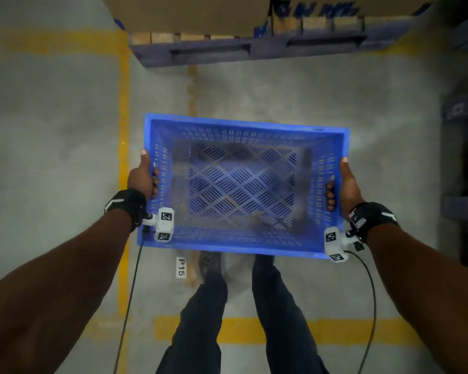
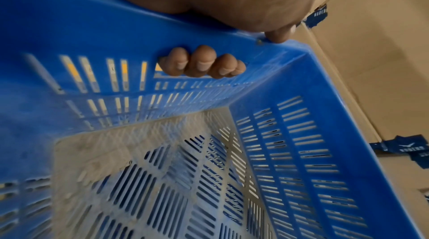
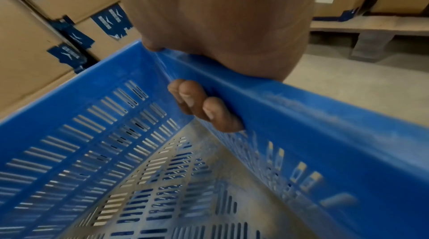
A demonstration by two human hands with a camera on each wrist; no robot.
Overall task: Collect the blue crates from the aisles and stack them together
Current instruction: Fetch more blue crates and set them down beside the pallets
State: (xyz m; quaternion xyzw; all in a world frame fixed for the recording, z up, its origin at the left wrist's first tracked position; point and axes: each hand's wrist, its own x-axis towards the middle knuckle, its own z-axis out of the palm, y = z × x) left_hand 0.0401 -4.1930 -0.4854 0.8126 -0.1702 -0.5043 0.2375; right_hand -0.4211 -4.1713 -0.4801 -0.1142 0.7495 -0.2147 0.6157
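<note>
An empty blue slotted crate [image 1: 243,125] hangs level in front of me above the floor, its dusty base showing. My left hand [image 1: 143,179] grips the crate's left end, fingers [image 2: 202,63] curled through the handle slot and thumb along the rim. My right hand [image 1: 345,184] grips the right end the same way, fingers [image 3: 204,107] hooked through the slot of the crate [image 3: 301,123]. In the left wrist view the crate [image 2: 92,28] fills most of the frame.
A dark pallet [image 1: 254,49] loaded with cardboard boxes [image 1: 187,12] stands just ahead. Another pallet [image 1: 459,157] sits at the right. Yellow floor lines [image 1: 124,130] and a label reading P15 [image 1: 181,268] mark the concrete floor. My legs [image 1: 238,319] are below the crate.
</note>
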